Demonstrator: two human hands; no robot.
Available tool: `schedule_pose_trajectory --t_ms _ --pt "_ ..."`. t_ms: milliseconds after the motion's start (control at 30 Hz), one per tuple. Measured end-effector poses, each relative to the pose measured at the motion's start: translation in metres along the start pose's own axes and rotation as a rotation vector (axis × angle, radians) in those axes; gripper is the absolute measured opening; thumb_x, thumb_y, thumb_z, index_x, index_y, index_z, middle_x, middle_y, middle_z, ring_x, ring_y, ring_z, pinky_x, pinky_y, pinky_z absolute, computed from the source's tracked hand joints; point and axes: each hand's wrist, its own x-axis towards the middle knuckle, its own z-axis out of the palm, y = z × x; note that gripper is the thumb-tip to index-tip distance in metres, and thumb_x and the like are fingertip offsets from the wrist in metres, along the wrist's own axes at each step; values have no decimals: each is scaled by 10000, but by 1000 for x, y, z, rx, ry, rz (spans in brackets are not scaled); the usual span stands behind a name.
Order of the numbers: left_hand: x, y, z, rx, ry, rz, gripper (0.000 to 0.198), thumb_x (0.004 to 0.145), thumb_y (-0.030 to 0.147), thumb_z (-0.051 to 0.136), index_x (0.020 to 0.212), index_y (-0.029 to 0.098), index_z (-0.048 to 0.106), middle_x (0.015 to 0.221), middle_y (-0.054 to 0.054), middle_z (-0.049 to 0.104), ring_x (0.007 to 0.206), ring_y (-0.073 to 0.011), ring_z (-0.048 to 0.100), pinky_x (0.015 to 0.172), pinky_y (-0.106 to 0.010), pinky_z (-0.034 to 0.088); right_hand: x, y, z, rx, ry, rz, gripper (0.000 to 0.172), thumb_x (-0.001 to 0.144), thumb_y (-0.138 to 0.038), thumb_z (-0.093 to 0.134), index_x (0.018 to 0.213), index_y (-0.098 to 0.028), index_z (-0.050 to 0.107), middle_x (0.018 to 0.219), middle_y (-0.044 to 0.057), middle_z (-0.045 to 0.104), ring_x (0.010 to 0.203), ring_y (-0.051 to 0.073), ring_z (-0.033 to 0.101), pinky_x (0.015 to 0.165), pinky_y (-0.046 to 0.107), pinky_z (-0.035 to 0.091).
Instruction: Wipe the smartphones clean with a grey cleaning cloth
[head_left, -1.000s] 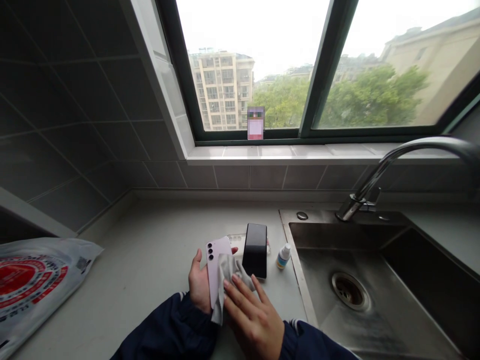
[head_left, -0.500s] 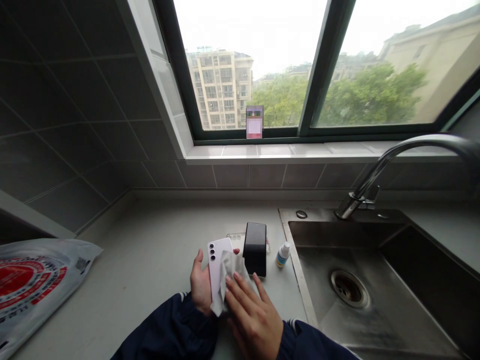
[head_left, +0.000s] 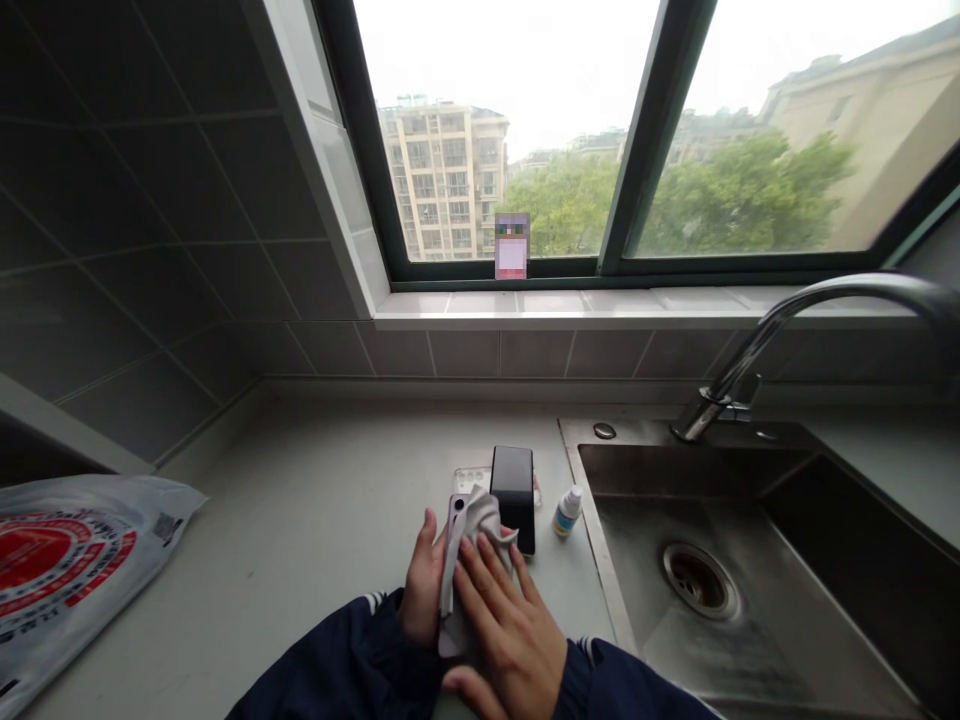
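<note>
My left hand (head_left: 424,583) is wrapped around the edge of a pale lilac phone (head_left: 452,640), its back facing up and a camera lens showing near the top. A light grey cloth (head_left: 478,512) lies bunched over the phone. My right hand (head_left: 510,620) holds the cloth against the phone with extended fingers, hiding much of both. Just beyond the hands stands a black, glossy, box-like object (head_left: 513,495). Partly behind it is a clear phone case (head_left: 466,478). To its right stands a small white-capped bottle (head_left: 568,512).
A steel sink (head_left: 607,570) with a curved faucet (head_left: 757,345) is on the right. A printed plastic bag (head_left: 82,570) lies on the counter (head_left: 322,500) at left. A pixelated card-like item (head_left: 512,247) stands at the window (head_left: 562,100) behind.
My left hand and the phone have shifted right and tilted. The cloth and my right fingers have moved up the phone, covering some of the camera lenses.
</note>
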Motion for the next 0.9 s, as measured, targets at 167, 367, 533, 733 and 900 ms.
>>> schedule_pose_trajectory --t_ms 167,367,533,733,900 --pt "-3 -9 -2 -8 -170 8 594 931 576 408 1323 170 591 1347 -142 608 1400 -296 388 1212 -443 85 1 8 -5 -48 50 100 811 954 -535 455 1530 -19 211 1588 214 169 1467 411 129 1167 596 168" --pt "-4 -9 1 -32 -156 -26 607 946 584 353 1322 174 596 1416 -121 552 1453 -288 284 1219 -429 -4 2 6 -6 -80 -4 39 833 944 -594 443 1539 -58 214 1596 176 171 1470 403 130 1184 584 69" --pt "-1 -14 -7 47 -272 -7 572 950 545 387 1318 162 600 1436 -106 534 1483 -264 198 1209 -387 -84 3 13 -4 -105 72 132 750 974 -488 419 1543 -56 189 1593 177 182 1478 387 107 1180 583 63" --pt "-3 -10 -6 31 -193 -52 691 927 632 336 1318 123 592 1322 -155 625 1410 -310 367 1218 -441 3 3 7 -8 -44 -17 42 746 963 -549 431 1518 -70 289 1602 149 151 1478 381 112 1197 546 37" --pt "-1 9 3 -9 2 -57 721 911 642 367 1292 74 596 1150 -190 708 1228 -338 576 1161 -492 268 1 -3 5 -39 46 -47 762 959 -610 401 1504 -82 329 1581 112 249 1478 322 168 1210 480 -18"
